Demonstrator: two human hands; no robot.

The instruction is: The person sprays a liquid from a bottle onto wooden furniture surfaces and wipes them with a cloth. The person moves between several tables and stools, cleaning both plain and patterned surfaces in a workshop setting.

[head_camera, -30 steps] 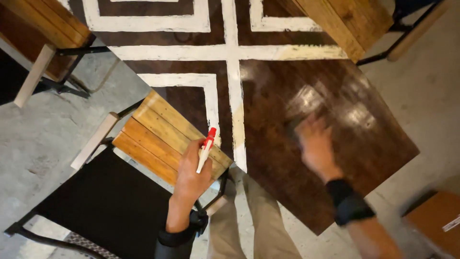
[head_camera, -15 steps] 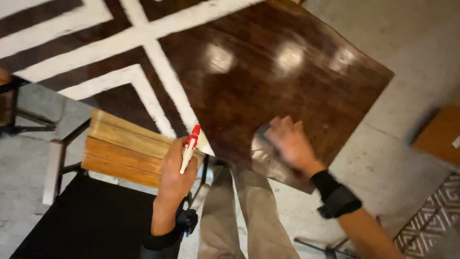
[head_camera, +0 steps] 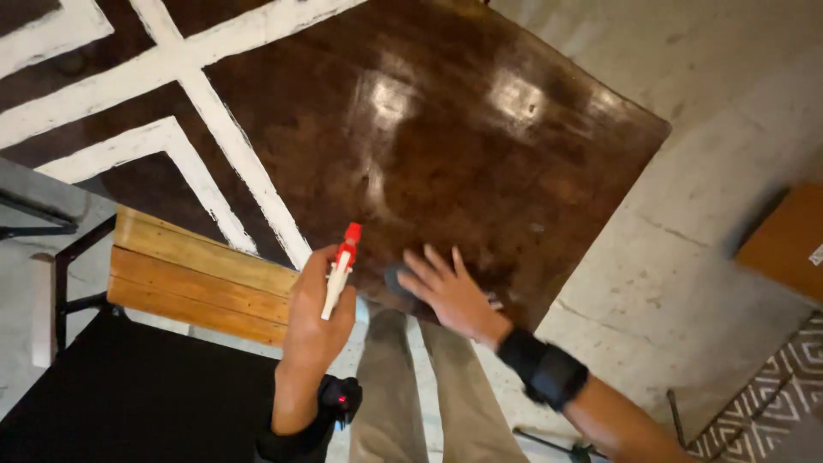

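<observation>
- Left hand [head_camera: 313, 313], lower centre of the frame: fingers wrapped around a slim white spray bottle [head_camera: 338, 279] with a red nozzle, which points toward the top of the frame.
- Right hand [head_camera: 450, 291], just right of the left hand: fingers spread wide and pressed flat on a small grey cloth [head_camera: 397, 279], of which only an edge shows at the fingertips.
- Each wrist carries a black band [head_camera: 543, 370], matte in texture.
- The cloth lies at the near edge of the table [head_camera: 480, 154], just right of the bottle and apart from it.
- Table surface: dark brown wood, glossy, with bright reflections near the upper centre; broad white painted stripes [head_camera: 244, 171] cross its left part.
- Left of the hands, a chair [head_camera: 193, 274] with pale wooden slats, a black metal frame and a black seat below it.
- Floor [head_camera: 729, 111], right side of the frame: grey concrete with thin cracks; a patterned rug [head_camera: 763, 411] lies at the lower right corner.
- Beige trousers [head_camera: 411, 403] show at the bottom centre.
</observation>
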